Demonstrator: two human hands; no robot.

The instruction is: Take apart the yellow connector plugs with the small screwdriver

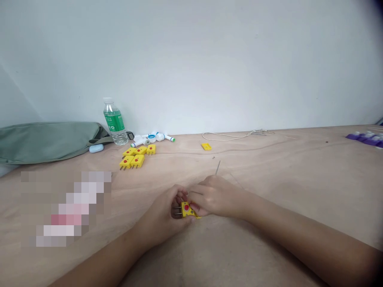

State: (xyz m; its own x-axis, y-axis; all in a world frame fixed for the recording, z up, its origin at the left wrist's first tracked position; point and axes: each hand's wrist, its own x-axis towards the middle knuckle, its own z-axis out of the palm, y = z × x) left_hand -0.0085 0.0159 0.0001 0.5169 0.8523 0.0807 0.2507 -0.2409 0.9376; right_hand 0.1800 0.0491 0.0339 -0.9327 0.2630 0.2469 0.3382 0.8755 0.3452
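Head view: a yellow plug (187,209) with a red spot is held between both hands, near the table's front edge of view, its two metal prongs (177,211) pointed left into the curled palm. By the left hand (161,215) it is gripped, fingers bent round in a loose C, thumb along the near side. The right hand (217,195) is mostly closed, thumb and fingertips brought in on the plug's right end. Beyond its knuckles a thin metal rod (218,167) is seen; how it is gripped cannot be told. Farther back on the table (284,255), a yellow cover (206,146) and a tiny metal bit (213,158) are left lying apart. Five more plugs (137,161) are grouped to the left. Behind these, white plastic parts (160,136) are placed, with a bottle (116,123), blue case (96,148) and green bag (50,141) alongside. A white cord (223,139) is laid by the wall (233,67); purple items (369,139) are seen far right.
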